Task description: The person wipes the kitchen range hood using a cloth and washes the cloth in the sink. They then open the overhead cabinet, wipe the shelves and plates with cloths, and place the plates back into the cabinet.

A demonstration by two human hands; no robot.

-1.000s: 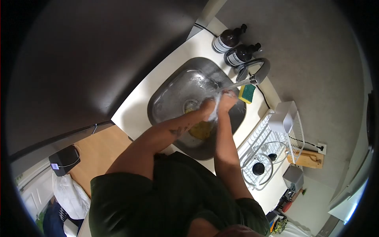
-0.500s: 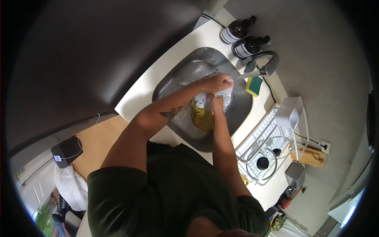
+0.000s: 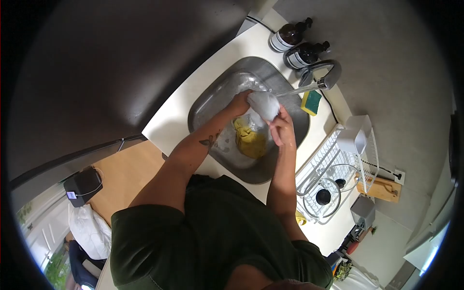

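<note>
My left hand and my right hand hold a wet white cloth stretched between them over the sink. The left hand grips its left edge, and the right fingers pinch its lower right side. Water runs from the curved metal faucet toward the cloth. Below the hands, a crumpled yellow cloth lies on the sink bottom, wet and bunched up. Some of the right fingertips are hidden behind the white cloth.
Beside the faucet stand two dark pump bottles. A yellow-green sponge rests on the sink's right edge. Farther right, a white dish rack holds glass lids and a white container. A wooden board leans by the wall.
The white cloth was bunched in both fists and now is spread out between the hands. My left hand has moved left, my right hand to the right. The yellow cloth is more exposed.
</note>
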